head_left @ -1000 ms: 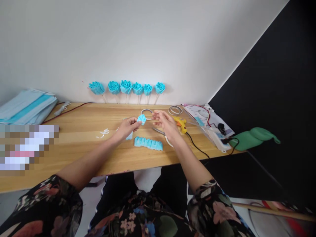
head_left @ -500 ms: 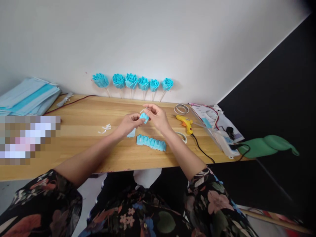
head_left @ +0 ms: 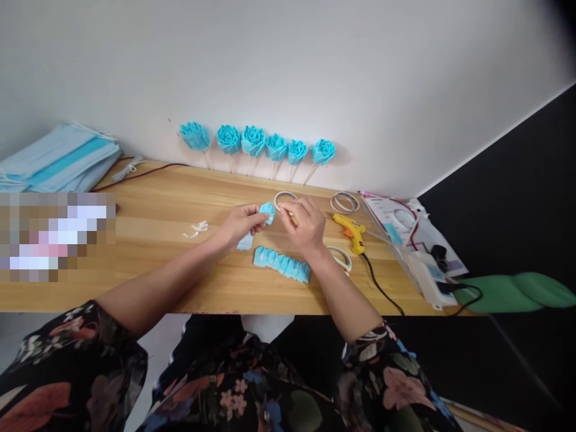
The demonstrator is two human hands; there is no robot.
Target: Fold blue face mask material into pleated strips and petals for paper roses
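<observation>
My left hand (head_left: pixel 245 225) pinches a small light-blue folded petal (head_left: pixel 267 211), apparently of mask fabric, above the tabletop. Just to its right, my right hand (head_left: pixel 303 225) is closed, its thumb and index fingertips together. Anything held between those fingertips is too small to make out. Below the hands lies an overlapping row of blue petals (head_left: pixel 282 264). A flat pale-blue piece (head_left: pixel 245 242) rests under the left fingers. Behind the right fingers is a tape roll (head_left: pixel 285 194) on the table.
Several blue flowers (head_left: pixel 253 141) on sticks lean against the wall. At left is a stack of blue face masks (head_left: pixel 63 157); white scraps (head_left: pixel 198 228) lie nearer. To the right are a yellow glue gun (head_left: pixel 351 231), tape rolls (head_left: pixel 344 202) and a power strip (head_left: pixel 431 281).
My right hand has drawn away to the right from the petal, which stays in my left hand. A tape roll now shows behind the right fingers. The view has shifted slightly.
</observation>
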